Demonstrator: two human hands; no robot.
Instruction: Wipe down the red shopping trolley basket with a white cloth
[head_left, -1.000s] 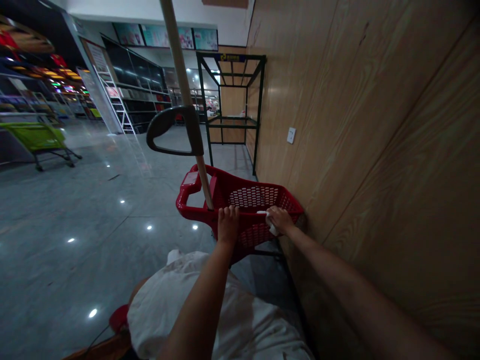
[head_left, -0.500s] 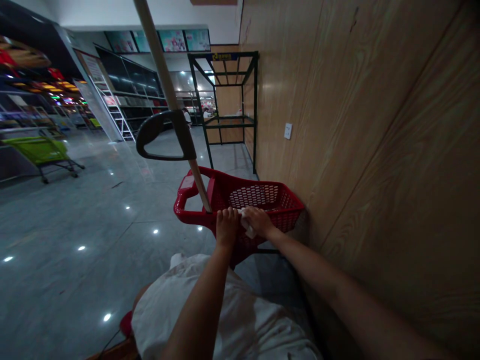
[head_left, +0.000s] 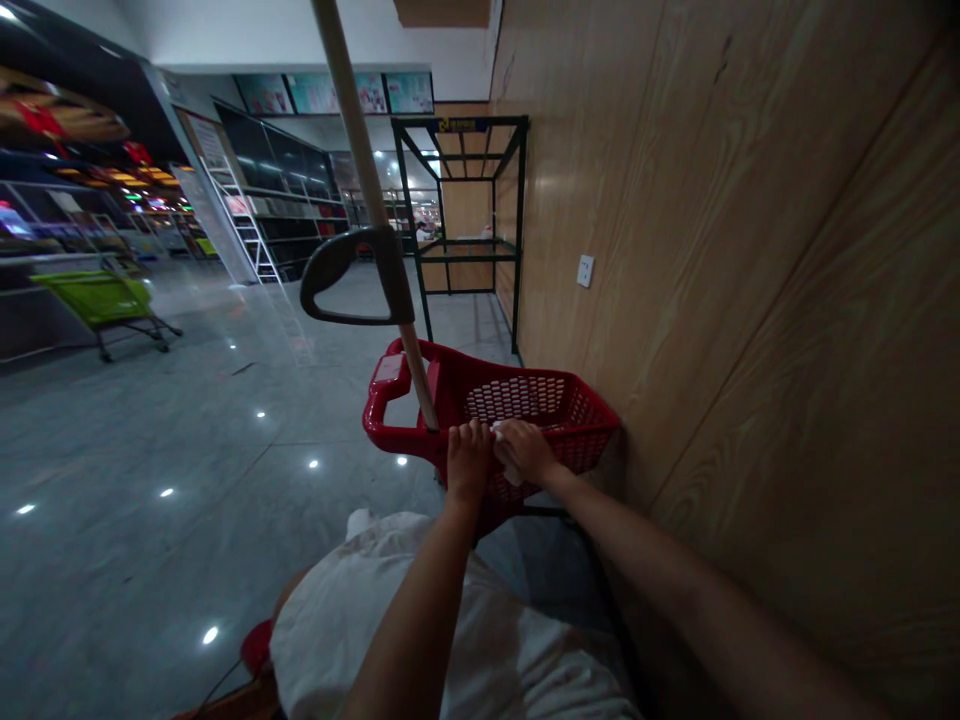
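A red plastic shopping cart (head_left: pixel 450 375) with a perforated basket stands before me, its far end by the wood wall. My left hand (head_left: pixel 469 462) has its fingers curled over the cart's near rim. Just right of it, my right hand (head_left: pixel 527 450) is closed on a white cloth (head_left: pixel 508 465) pressed against the same rim; part of the cloth hangs down the basket's outside. A pale pole (head_left: pixel 356 120) with a dark loop handle (head_left: pixel 394 275) rises out of the cart, its lower end beside my left hand.
The wood-panelled wall (head_left: pixel 712 250) with a socket (head_left: pixel 585 270) runs close along my right. Beyond the cart stands a dark metal frame rack (head_left: pixel 517 240). A green shopping cart (head_left: pixel 101 300) is far left on the shiny grey floor (head_left: pixel 150 430). Shelving and a white ladder (head_left: pixel 244 225) are behind.
The view has shifted slightly, so everything sits a little further right and lower. My right hand with the cloth has stayed on the rim, with less cloth showing; the left hand keeps its grip.
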